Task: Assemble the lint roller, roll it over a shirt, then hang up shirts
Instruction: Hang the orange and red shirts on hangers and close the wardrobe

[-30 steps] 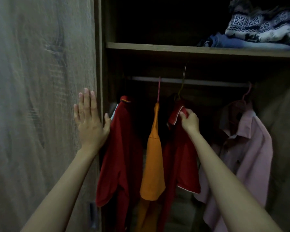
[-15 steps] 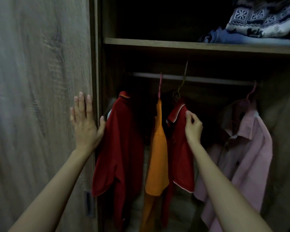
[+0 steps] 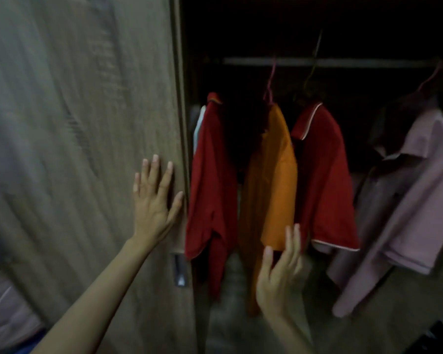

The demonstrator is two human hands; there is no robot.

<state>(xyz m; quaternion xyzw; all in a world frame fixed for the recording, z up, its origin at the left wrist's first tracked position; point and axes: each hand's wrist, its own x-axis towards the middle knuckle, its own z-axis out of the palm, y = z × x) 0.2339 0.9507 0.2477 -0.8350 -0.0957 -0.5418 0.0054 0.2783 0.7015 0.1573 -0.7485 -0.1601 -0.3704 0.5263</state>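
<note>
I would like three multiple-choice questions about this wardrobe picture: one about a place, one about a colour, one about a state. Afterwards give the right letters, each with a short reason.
1. Where does the left hand rest?
A) on the wardrobe door
B) on a table
C) on a chair

2. Which colour is the rightmost shirt?
A) green
B) pink
C) black

3. How is the right hand?
A) closed in a fist
B) gripping a brush
C) open, holding nothing

Answers:
1 A: its straight fingers lie against the door, near the door's edge.
2 B: its cloth is pale pink.
3 C: its fingers are straight, with nothing in them.
</note>
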